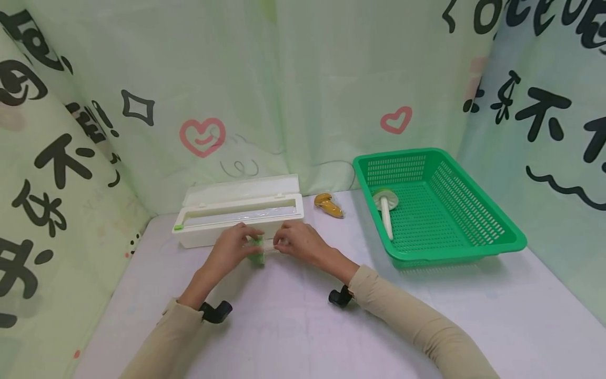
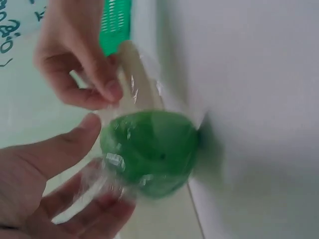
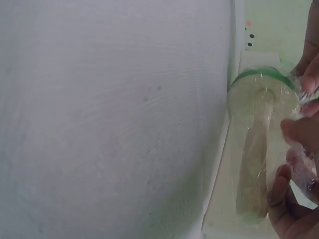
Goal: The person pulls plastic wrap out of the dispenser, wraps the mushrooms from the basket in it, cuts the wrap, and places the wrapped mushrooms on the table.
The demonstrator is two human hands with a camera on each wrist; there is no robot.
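Observation:
A mushroom with a green cap (image 2: 149,154) and a long pale stem (image 3: 254,169) is wrapped in clear cling film, in front of the white box. My left hand (image 1: 239,245) holds the cap by its edge, with loose film bunched around the fingers. Beside the stem, my right hand (image 1: 300,242) pinches the cling film (image 3: 301,172) between curled fingers and thumb. The cap's underside faces the right wrist camera, and its green top faces the left wrist camera. In the head view my hands hide most of the mushroom.
An open white film-dispenser box (image 1: 236,217) with its lid raised stands just behind my hands. Right of it lies a yellow-brown item (image 1: 329,205) in film. A green basket (image 1: 454,258) at the right contains another pale-stemmed mushroom (image 1: 386,210). Curtains (image 1: 307,95) surround the table.

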